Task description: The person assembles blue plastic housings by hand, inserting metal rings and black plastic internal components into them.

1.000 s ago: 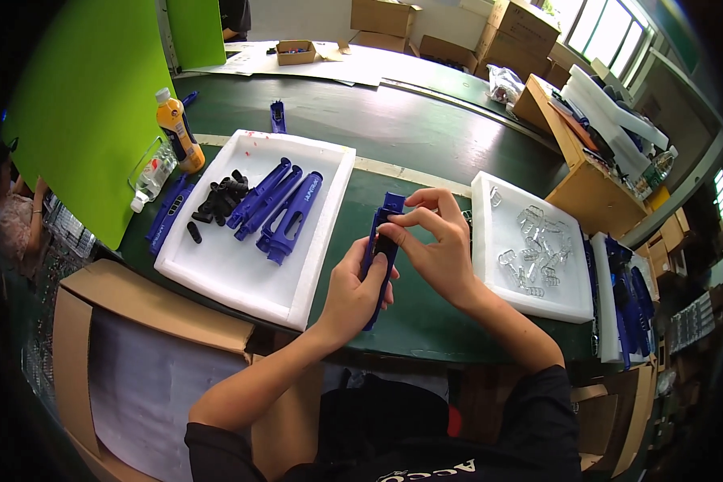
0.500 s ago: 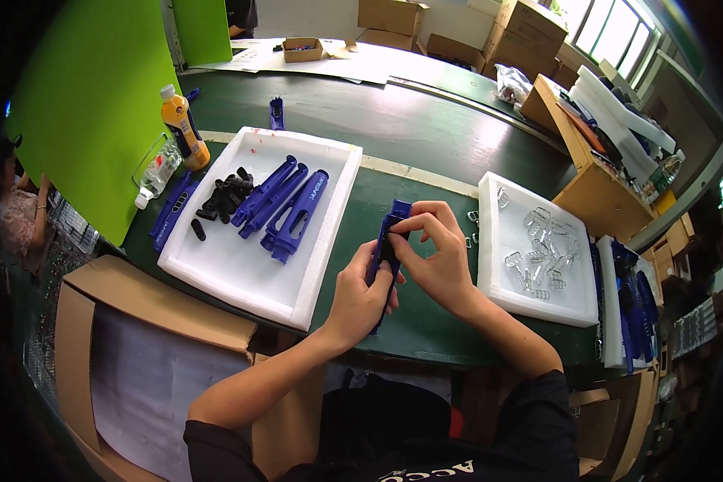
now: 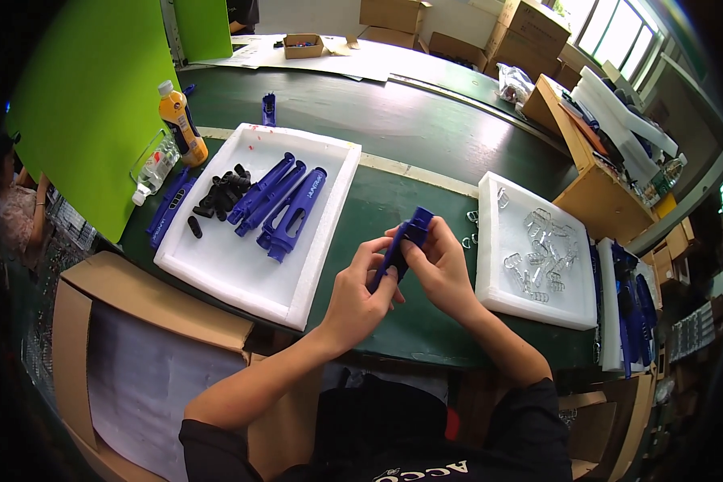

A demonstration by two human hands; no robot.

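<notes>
A long, dark blue plastic housing (image 3: 417, 228) is held between both my hands over the green table, its upper end leaning right. My left hand (image 3: 360, 291) is closed round its lower part, thumb on its face. My right hand (image 3: 444, 273) grips the upper part, with the thumb pressing the dark face and the fingers behind. Whether a small piece sits under the thumbs is hidden. Left of my hands, a white foam tray (image 3: 339, 197) carries several blue housings (image 3: 296, 217) and small black plastic caps (image 3: 226, 193).
A second foam tray (image 3: 530, 309) at the right contains several clear or shiny looped pieces (image 3: 548, 255); a few lie beside it. An orange drink bottle (image 3: 181, 128) and a clear bottle (image 3: 157, 169) stand by the green panel (image 3: 88, 120). A cardboard box (image 3: 161, 313) is at front left.
The housing's upper end has swung right and tilted. My right hand has gone from pinching at its face to gripping it round the upper part, thumb on the face.
</notes>
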